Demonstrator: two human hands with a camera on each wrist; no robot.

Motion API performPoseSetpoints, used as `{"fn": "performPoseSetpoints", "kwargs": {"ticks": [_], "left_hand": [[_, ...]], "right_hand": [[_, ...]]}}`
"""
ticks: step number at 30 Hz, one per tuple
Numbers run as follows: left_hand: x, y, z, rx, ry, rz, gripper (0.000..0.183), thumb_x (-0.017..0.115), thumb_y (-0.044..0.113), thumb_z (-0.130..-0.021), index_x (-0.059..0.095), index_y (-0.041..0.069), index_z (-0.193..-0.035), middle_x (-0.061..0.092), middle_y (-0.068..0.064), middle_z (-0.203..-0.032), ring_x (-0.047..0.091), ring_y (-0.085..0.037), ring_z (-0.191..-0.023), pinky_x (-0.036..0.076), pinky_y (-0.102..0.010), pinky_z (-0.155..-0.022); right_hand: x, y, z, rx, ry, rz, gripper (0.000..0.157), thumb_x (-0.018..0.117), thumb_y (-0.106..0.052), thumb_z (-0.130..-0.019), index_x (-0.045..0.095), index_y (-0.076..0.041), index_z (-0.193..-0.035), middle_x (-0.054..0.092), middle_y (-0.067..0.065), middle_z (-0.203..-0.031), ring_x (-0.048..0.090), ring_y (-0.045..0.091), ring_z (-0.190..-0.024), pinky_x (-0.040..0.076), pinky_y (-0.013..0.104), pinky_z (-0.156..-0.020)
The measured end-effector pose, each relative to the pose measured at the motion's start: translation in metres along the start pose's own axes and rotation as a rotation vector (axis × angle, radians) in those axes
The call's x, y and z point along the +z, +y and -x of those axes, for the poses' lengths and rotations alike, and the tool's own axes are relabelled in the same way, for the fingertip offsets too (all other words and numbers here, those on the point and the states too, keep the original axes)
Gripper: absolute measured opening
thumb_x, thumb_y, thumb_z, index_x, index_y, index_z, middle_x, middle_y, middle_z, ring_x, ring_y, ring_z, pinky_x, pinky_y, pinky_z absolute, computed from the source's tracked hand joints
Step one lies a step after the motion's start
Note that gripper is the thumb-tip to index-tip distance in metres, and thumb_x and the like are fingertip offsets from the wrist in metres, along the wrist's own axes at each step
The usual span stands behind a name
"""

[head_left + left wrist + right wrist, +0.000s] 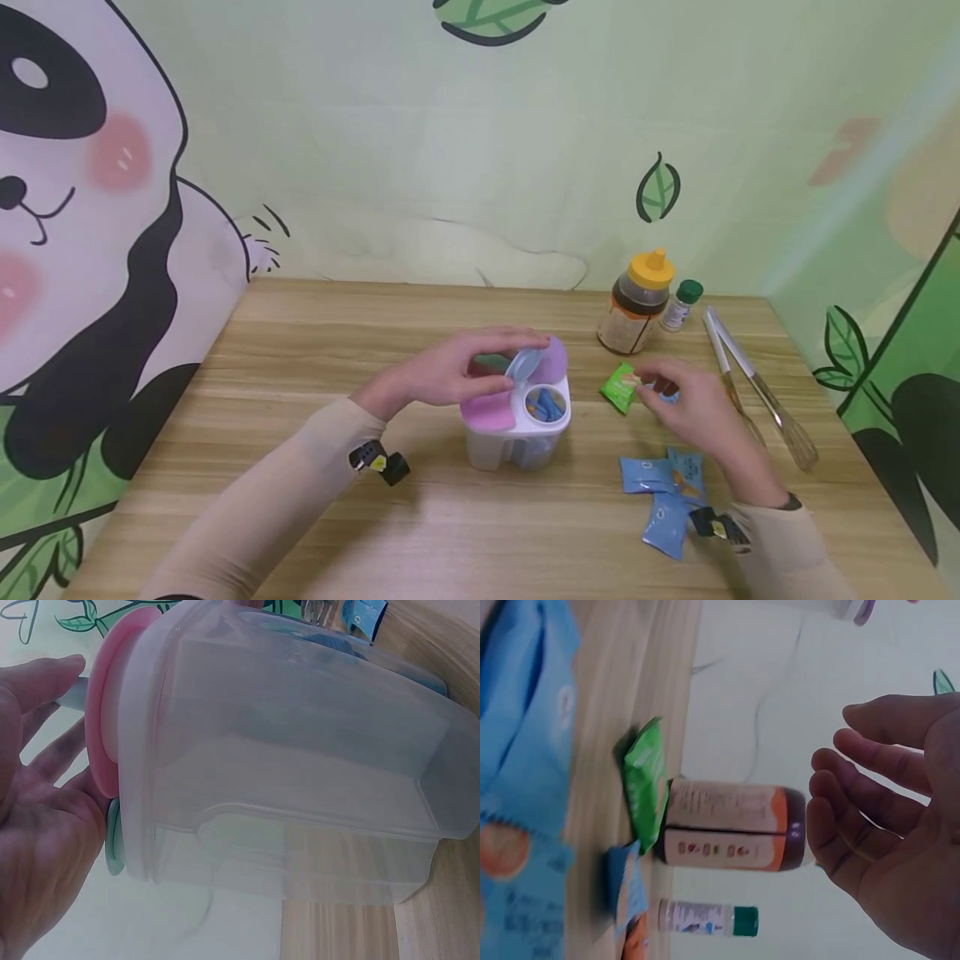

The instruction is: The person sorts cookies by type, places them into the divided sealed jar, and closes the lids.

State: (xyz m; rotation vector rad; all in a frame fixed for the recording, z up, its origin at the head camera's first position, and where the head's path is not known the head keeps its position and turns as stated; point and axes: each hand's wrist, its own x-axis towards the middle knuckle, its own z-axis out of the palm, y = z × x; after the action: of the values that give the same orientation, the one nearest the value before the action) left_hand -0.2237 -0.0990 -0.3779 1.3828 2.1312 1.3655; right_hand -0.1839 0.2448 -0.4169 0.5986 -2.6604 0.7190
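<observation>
A clear container (487, 450) with a white top and coloured flip lids stands mid-table. My left hand (461, 368) reaches over it, thumb and fingers pinching the raised light-blue flip lid (523, 367). Blue packets (547, 406) show inside the round opening beneath that lid. In the left wrist view, a pink lid (105, 705) sits close beside the fingers. My right hand (697, 408) hovers near a small green packet (618, 388), its fingers loosely bent around nothing. Beside the green packet lies a blue packet (624, 885), partly behind the hand in the head view.
Several blue packets (663, 500) lie at the front right, near the right wrist. Behind the right hand stand a yellow-capped bottle (633, 308) and a small green-capped jar (678, 308). Metal tongs (757, 379) lie at the right.
</observation>
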Motion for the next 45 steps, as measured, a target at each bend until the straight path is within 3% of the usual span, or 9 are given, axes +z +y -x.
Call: {"fn": "performPoseSetpoints", "kwargs": {"ticks": [20,39,45], "left_hand": [[-0.001,0.0,0.001,-0.002,-0.001,0.0,0.054,0.063,0.008,-0.094,0.046,0.011,-0.145,0.04,0.0,-0.153,0.044,-0.017,-0.135,0.054,-0.03,-0.094],[-0.001,-0.001,0.001,-0.002,0.004,-0.01,0.054,0.063,0.007,-0.094,0.047,0.012,-0.145,0.041,0.0,-0.153,0.044,-0.017,-0.136,0.053,-0.03,-0.094],[0.0,-0.001,0.001,0.0,0.005,-0.019,0.055,0.064,0.006,-0.093,0.047,0.014,-0.145,0.041,0.001,-0.153,0.043,-0.016,-0.136,0.053,-0.03,-0.095]], "right_hand": [[0.003,0.039,0.005,0.224,-0.146,0.063,0.031,0.069,-0.01,-0.086,0.065,0.003,-0.114,0.068,0.021,-0.102,0.066,0.032,-0.084,0.056,0.046,-0.07],[0.012,0.055,0.008,0.398,-0.232,0.092,0.039,0.067,-0.019,-0.089,0.061,0.005,-0.119,0.065,0.027,-0.112,0.065,0.038,-0.095,0.056,0.049,-0.075],[0.013,0.058,0.009,0.416,-0.248,0.105,0.041,0.067,-0.021,-0.089,0.06,0.007,-0.119,0.063,0.03,-0.115,0.063,0.044,-0.102,0.054,0.054,-0.08]]}}
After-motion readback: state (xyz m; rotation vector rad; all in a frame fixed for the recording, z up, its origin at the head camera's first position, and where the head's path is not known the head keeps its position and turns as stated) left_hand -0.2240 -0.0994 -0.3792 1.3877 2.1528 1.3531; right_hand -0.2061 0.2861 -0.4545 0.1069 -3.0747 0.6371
